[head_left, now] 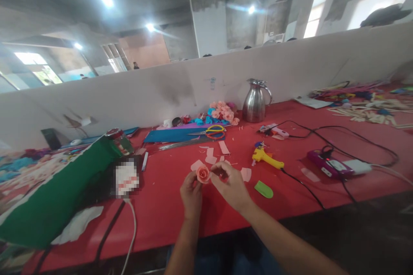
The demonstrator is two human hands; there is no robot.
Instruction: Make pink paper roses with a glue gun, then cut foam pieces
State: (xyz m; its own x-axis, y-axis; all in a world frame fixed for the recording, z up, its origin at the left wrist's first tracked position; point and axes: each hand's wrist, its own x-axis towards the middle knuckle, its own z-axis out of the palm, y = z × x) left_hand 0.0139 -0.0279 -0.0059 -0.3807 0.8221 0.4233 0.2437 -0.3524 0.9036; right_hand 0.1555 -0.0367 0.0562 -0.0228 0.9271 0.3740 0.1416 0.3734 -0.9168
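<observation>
Rose up at my fingertips, both hands on it!
Here's my left hand (191,191), gripping the pink rose (203,174) from its left and below, bloom facing up at me; my right hand (227,182) meets its right edge, thumb and forefinger bent in close, though whether they pinch a petal I cannot tell. Just beyond my fingers, paper scraps (211,156) lie strewn on the red table (161,210); farther past them, scissors (211,132), and behind those a heap of pink blooms (222,111) beside a steel jug (254,102). Off right of my right fingers, the yellow glue gun (268,159), and nearer me, a green pad (263,189) lying flat!
</observation>
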